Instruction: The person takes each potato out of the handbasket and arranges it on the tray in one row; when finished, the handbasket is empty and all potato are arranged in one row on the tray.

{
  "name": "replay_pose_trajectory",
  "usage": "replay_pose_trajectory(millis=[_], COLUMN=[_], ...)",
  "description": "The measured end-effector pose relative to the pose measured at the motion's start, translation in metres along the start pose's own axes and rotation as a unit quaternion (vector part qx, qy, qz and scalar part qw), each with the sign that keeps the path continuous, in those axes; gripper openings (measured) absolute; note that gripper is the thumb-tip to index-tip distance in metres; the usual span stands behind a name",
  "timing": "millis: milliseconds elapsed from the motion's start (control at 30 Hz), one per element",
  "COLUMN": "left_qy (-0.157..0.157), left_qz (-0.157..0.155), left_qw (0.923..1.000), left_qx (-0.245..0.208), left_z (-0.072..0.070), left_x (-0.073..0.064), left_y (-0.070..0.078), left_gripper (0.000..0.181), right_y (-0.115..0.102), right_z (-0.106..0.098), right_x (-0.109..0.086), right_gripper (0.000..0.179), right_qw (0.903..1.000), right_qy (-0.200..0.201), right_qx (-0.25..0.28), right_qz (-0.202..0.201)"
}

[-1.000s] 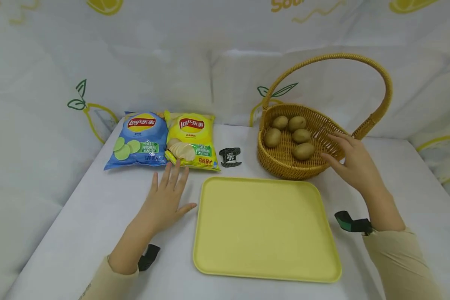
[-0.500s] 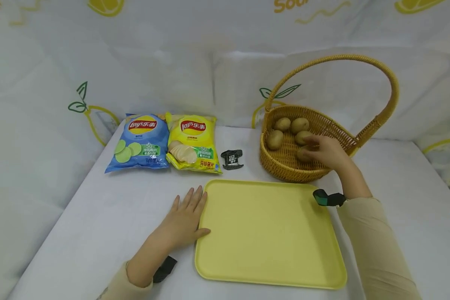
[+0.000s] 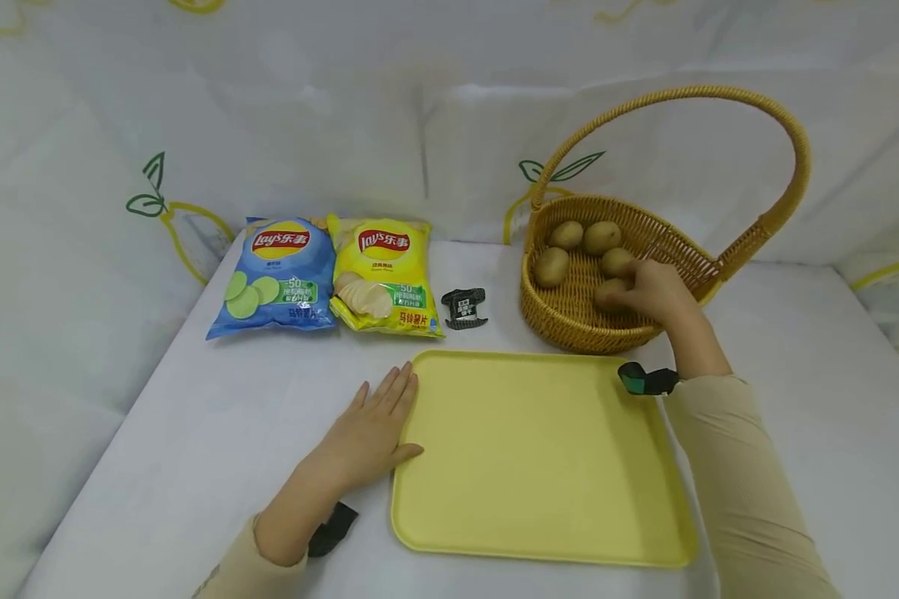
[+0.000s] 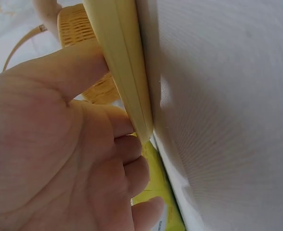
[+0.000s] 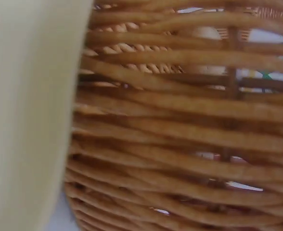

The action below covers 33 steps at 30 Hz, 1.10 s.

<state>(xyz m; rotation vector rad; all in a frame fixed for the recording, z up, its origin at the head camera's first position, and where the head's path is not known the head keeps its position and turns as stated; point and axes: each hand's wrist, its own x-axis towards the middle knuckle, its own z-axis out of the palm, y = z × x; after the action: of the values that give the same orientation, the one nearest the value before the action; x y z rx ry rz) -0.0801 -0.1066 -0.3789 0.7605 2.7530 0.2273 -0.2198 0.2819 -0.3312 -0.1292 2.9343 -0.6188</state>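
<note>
My right hand [image 3: 658, 291] reaches into the wicker basket [image 3: 569, 327] at the back right. Its thumb and fingers pinch the nearest potato [image 3: 609, 294], partly hidden by the fingers. Several other brown potatoes [image 3: 567, 235] lie inside. My left hand [image 3: 370, 439] rests against the left rim of the yellow tray [image 3: 539, 457], fingers fairly straight and the thumb over the edge. Close up in the left wrist view, the thumb and fingertips touch the tray's side [image 4: 122, 62]. The right wrist view shows only the basket's woven wall [image 5: 180, 125] and the tray edge [image 5: 31, 115]; the hand is hidden there.
Left of the basket lie a small black packet [image 3: 464, 309], a yellow chip bag [image 3: 384, 274] and a blue chip bag [image 3: 275, 279]. The basket's tall handle [image 3: 790, 166] arches above its opening. A white cloth [image 3: 195, 441] covers the table and hangs behind it.
My right hand has moved left from the basket's right side onto the nearest potato and now grips it. My left hand has moved right and down to the tray's left edge.
</note>
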Motion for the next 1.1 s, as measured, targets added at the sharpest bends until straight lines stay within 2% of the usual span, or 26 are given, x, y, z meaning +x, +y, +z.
replay_pose_trajectory(millis=[200,467,800,933,1100], left_qy=[0.005,-0.016,-0.031,-0.032,-0.034], left_qz=[0.006,-0.005,-0.013,-0.010,-0.011], left_qw=[1.0000,0.9999,0.9994,0.9994,0.9994], left_qx=[-0.001,-0.001,-0.011,-0.004,0.004], left_z=[-0.001,-0.005,-0.004,-0.003,-0.004], left_x=[0.002,0.003,0.002,0.002,0.003], left_y=[-0.002,-0.001,0.002,0.001,0.000], left_gripper=[0.083,0.083,0.081,0.077,0.076], right_y=[-0.005,-0.006,-0.010,-0.020,-0.041], right_z=[0.001,0.000,0.003,0.007,0.013], right_x=[-0.004,-0.007,-0.012,-0.019,-0.029], right_gripper=[0.047,0.063,0.064,0.061,0.051], right_qw=[0.9987,0.9937,0.9783,0.9653,0.9253], right_qy=[0.044,0.087,0.147,0.183,0.224], right_qx=[0.015,0.062,0.145,0.185,0.299], right_qz=[-0.019,-0.035,-0.020,-0.019,-0.062])
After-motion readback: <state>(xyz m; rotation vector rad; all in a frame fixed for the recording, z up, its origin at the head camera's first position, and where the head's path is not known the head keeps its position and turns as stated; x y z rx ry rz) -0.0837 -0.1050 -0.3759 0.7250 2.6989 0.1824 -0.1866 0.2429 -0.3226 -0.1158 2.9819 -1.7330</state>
